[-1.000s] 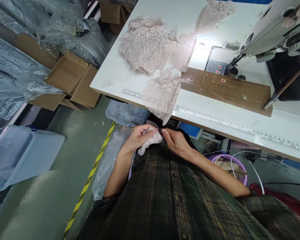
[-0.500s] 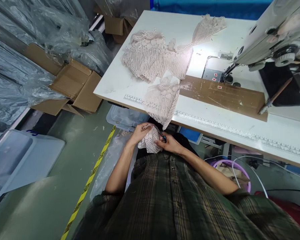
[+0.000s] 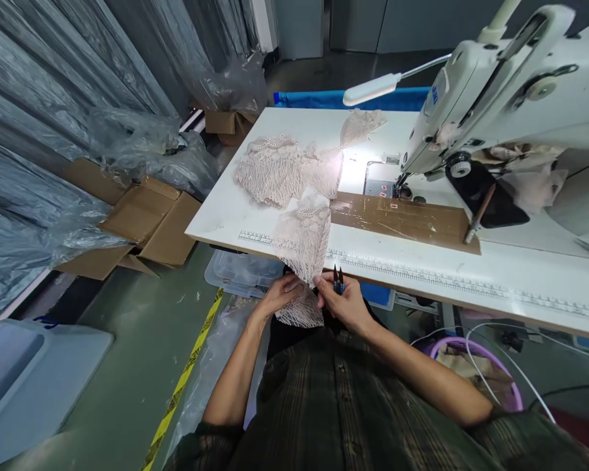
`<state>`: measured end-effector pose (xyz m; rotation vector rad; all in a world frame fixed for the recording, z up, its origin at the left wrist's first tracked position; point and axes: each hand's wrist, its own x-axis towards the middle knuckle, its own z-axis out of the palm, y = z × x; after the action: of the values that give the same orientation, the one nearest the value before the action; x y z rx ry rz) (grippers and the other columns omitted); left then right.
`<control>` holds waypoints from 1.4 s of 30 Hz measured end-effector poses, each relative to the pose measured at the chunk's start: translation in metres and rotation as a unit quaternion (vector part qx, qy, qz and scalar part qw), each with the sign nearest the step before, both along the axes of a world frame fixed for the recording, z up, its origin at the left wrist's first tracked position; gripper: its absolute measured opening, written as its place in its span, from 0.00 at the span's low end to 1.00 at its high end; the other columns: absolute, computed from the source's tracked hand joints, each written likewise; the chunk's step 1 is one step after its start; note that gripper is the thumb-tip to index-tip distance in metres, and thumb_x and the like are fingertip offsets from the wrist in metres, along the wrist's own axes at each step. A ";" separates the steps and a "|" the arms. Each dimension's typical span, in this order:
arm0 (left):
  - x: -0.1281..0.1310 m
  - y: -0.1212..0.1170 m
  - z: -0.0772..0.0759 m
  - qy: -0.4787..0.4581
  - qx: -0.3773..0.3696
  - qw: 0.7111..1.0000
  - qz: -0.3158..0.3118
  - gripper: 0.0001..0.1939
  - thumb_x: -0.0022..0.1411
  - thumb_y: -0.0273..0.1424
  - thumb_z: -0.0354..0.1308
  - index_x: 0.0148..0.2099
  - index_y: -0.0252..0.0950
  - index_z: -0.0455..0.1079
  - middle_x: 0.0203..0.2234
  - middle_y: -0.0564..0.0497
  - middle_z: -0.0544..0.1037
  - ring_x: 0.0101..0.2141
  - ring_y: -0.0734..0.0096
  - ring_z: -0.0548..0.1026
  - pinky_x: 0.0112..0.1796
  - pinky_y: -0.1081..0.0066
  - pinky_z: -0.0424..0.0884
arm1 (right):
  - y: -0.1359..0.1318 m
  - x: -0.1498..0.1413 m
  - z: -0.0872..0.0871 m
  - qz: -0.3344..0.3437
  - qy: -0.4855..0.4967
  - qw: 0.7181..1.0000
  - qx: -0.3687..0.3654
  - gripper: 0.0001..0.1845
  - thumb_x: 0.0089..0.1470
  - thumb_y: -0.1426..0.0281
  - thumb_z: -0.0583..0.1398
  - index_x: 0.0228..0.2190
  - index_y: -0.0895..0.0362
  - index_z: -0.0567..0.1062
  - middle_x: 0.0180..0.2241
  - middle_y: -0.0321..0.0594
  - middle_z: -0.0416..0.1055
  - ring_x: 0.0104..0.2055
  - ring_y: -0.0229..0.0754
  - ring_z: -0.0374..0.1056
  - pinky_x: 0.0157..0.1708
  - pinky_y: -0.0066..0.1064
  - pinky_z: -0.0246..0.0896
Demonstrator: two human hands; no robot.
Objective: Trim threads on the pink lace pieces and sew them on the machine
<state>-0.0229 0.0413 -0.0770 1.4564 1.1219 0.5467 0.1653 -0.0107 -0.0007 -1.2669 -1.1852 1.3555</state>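
My left hand [image 3: 279, 294] is closed on a pale pink lace piece [image 3: 302, 311] over my lap, just below the table's front edge. In my right hand [image 3: 346, 304] is a pair of thread snips [image 3: 338, 281], its dark blades pointing up. That hand's thumb and fingertip meet at the lower corner of another lace piece [image 3: 304, 235], which hangs over the edge. A bunched lace pile [image 3: 269, 170] lies on the table, joined by more lace [image 3: 321, 170] and a far piece [image 3: 360, 127].
A white sewing machine [image 3: 442, 118] stands on the right of the white table [image 3: 226, 209], with a brown tape-covered strip [image 3: 402, 219] before it. Cardboard boxes [image 3: 147, 216] and a clear bin [image 3: 44, 373] are at left. A purple basket [image 3: 513, 386] sits under the table.
My view has tilted up, showing more of the machine and its lamp. My right hand has moved from the lap lace up to the hanging lace corner, with the snips now turned upward.
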 end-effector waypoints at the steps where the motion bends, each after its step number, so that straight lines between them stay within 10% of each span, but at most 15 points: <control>1: -0.001 -0.002 0.009 -0.033 -0.014 0.999 -0.015 0.43 0.49 0.66 0.51 0.50 0.34 0.71 0.42 0.40 0.76 0.48 0.51 0.72 0.49 0.55 0.67 | -0.001 -0.003 0.002 0.002 0.000 1.000 0.013 0.22 0.57 0.52 0.57 0.30 0.60 0.73 0.17 0.33 0.63 0.18 0.33 0.55 0.20 0.26 0.53; 6: 0.003 -0.009 0.052 -0.197 -0.090 0.975 -0.045 0.67 0.30 0.79 0.29 0.55 0.33 0.67 0.45 0.34 0.75 0.41 0.49 0.76 0.36 0.58 0.73 | -0.025 -0.003 0.003 0.232 -0.011 0.965 0.122 0.11 0.57 0.67 0.56 0.26 0.59 0.72 0.21 0.33 0.63 0.22 0.32 0.56 0.24 0.24 0.53; 12: 0.012 -0.008 0.073 -0.277 -0.170 0.945 -0.021 0.35 0.47 0.48 0.69 0.51 0.30 0.71 0.34 0.40 0.79 0.25 0.71 0.76 0.28 0.75 0.68 | -0.049 0.005 0.005 0.487 -0.084 0.835 0.244 0.03 0.45 0.74 0.58 0.26 0.56 0.72 0.25 0.34 0.71 0.26 0.35 0.63 0.27 0.26 0.53; 15: 0.009 -0.012 0.075 -0.226 -0.171 0.959 -0.027 0.25 0.49 0.39 0.70 0.47 0.30 0.73 0.30 0.44 0.79 0.25 0.71 0.76 0.30 0.74 0.69 | -0.039 0.014 0.009 0.463 -0.078 0.859 0.205 0.08 0.47 0.73 0.59 0.33 0.56 0.75 0.32 0.37 0.75 0.32 0.37 0.68 0.33 0.26 0.59; 21: -0.001 -0.025 0.077 -0.148 -0.167 0.974 0.030 0.18 0.50 0.39 0.70 0.39 0.31 0.75 0.28 0.46 0.80 0.29 0.72 0.76 0.32 0.75 0.70 | -0.003 0.029 0.002 0.202 -0.153 0.966 0.045 0.24 0.64 0.55 0.48 0.37 0.60 0.75 0.26 0.36 0.68 0.25 0.35 0.60 0.27 0.27 0.55; 34: 0.000 -0.034 0.086 -0.063 -0.095 0.991 0.071 0.19 0.52 0.43 0.66 0.35 0.30 0.78 0.24 0.50 0.75 0.23 0.80 0.64 0.24 0.79 0.58 | 0.020 0.007 -0.007 0.153 -0.217 0.962 0.065 0.28 0.65 0.53 0.46 0.27 0.59 0.72 0.20 0.34 0.63 0.24 0.36 0.57 0.27 0.28 0.49; 42: 0.000 -0.033 0.087 -0.056 -0.095 0.992 0.057 0.18 0.51 0.43 0.66 0.31 0.31 0.75 0.20 0.53 0.69 0.21 0.80 0.60 0.22 0.78 0.53 | 0.004 0.009 -0.006 0.232 -0.181 0.955 0.045 0.28 0.65 0.52 0.44 0.31 0.59 0.72 0.20 0.32 0.60 0.23 0.34 0.54 0.26 0.27 0.47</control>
<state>-0.0232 0.0083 0.0102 1.1880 1.1406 0.5786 0.1740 -0.0062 -0.0066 -1.2518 -1.8715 1.4081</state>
